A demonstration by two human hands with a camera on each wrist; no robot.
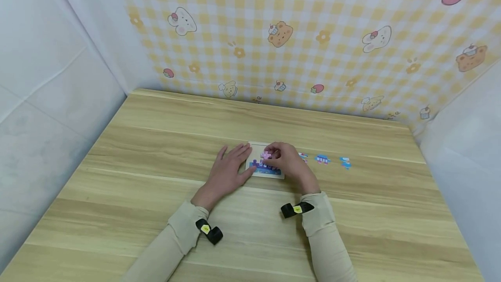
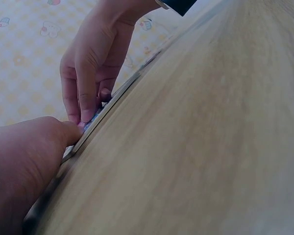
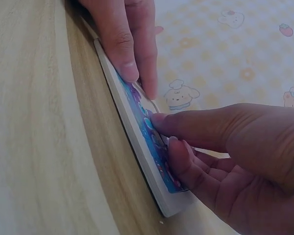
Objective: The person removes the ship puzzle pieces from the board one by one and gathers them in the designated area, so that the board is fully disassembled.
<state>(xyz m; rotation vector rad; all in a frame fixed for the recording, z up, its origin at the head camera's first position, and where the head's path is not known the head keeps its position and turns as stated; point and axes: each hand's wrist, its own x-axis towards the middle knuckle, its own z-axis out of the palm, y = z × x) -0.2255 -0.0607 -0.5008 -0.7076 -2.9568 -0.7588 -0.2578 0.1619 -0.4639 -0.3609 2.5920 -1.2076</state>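
A small jigsaw board with a pale frame lies on the table, and joined blue and purple pieces fill its near part. My left hand rests at the board's left side with its fingers stretched out, the thumb at the lower left corner. Over the board, my right hand pinches a pink puzzle piece between thumb and fingers. In the right wrist view, the right hand's fingertips are close against the picture, and the pinched piece is mostly hidden.
Right of the board lie loose puzzle pieces: one partly behind the right hand, a blue and pink one and a light blue one. A yellow checked cloth hangs behind the wooden table.
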